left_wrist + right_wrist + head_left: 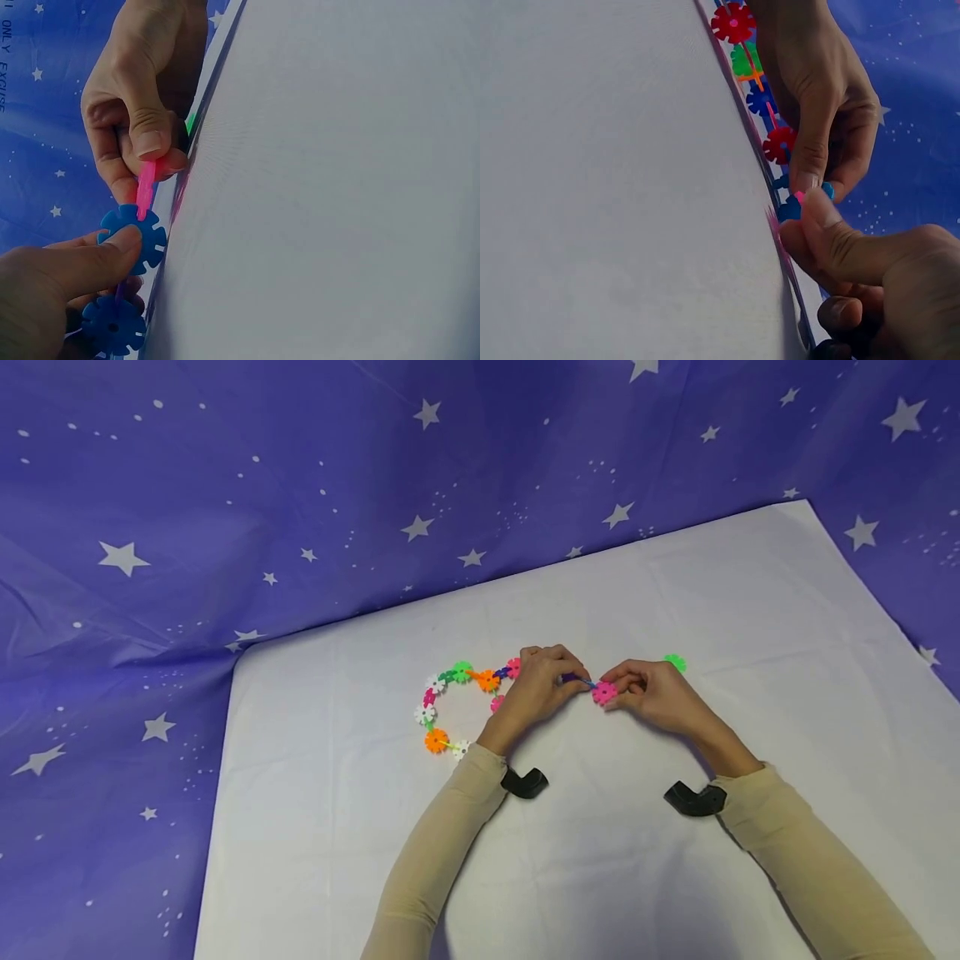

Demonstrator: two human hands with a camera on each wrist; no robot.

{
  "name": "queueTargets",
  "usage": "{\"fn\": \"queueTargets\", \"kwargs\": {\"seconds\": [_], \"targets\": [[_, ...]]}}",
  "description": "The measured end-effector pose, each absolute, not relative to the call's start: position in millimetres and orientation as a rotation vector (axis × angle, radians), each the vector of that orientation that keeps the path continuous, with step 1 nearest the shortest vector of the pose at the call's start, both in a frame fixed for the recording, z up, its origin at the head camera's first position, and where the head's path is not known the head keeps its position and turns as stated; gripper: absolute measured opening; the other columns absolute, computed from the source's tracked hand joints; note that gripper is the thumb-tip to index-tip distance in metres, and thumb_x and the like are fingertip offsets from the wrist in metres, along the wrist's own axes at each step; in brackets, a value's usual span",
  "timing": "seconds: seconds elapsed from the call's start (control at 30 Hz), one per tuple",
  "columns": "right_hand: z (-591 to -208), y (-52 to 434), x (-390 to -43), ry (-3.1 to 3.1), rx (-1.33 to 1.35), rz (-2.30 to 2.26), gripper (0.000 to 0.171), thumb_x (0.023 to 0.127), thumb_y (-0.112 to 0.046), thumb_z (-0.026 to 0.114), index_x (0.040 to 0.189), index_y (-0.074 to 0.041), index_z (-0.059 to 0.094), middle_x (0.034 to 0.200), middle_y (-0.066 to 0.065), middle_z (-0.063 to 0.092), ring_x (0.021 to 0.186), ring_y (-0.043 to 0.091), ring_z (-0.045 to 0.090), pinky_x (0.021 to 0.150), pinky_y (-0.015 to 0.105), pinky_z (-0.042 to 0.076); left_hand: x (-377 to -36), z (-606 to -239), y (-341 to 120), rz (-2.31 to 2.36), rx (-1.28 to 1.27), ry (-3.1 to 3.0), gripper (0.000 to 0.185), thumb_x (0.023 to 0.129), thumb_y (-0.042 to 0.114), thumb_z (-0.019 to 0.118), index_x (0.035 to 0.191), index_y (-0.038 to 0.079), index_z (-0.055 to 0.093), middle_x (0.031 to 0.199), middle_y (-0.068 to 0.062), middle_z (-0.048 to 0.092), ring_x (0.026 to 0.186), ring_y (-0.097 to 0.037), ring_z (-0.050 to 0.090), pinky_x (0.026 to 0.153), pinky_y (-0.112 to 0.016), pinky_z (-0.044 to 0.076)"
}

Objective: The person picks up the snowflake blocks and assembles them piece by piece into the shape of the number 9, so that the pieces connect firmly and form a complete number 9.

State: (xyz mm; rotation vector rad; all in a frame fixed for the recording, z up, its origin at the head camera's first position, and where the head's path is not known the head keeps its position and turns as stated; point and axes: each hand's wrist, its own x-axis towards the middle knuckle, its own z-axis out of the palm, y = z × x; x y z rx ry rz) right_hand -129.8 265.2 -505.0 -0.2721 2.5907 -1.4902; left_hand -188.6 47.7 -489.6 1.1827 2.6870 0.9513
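Observation:
My left hand (536,689) pinches a blue notched flower disc (152,244) between thumb and fingers. From the other side my right hand (660,693) pinches a pink notched flower disc (604,693) by its edge. Seen from the left wrist, the pink disc stands edge-on, its rim at a notch of the blue one. Below it a second blue disc (112,330) hangs on, joined through a purple piece. A chain of linked flower discs (437,741) curves left of my left hand, which hides part of it. In the right wrist view, fingertips mostly cover the join.
A loose green disc (676,662) lies just behind my right hand on the white-covered table (600,860). Black camera mounts (525,782) sit at both wrists. A purple star-printed cloth (300,485) hangs behind the table's far edge.

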Motion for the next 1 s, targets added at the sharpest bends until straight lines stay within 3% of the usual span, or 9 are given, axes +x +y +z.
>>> {"fn": "queueTargets", "kwargs": {"seconds": [0.67,1.0], "targets": [[-511,261,-135,2.706,-0.484,-1.506,0.024,0.078,-0.005,0.081,0.099,-0.006,0.069,0.072,-0.001,0.063,0.059,0.004,0.042,0.051,0.019,0.034,-190,-486,45,1.052,1.216,2.674,0.008,0.085,0.023,0.076,0.089,0.017,0.079,0.095,0.002,0.071,0.092,-0.011,0.064,0.096,-0.043,0.033],[-509,294,-135,2.858,-0.575,-1.415,0.042,0.070,-0.012,0.089,0.107,-0.009,0.068,0.081,-0.001,0.059,0.066,0.011,0.043,0.060,0.020,0.036,-189,-492,47,1.038,1.216,2.635,0.009,0.087,0.023,0.075,0.091,0.015,0.076,0.098,0.002,0.070,0.095,-0.011,0.064,0.099,-0.044,0.030]]}}
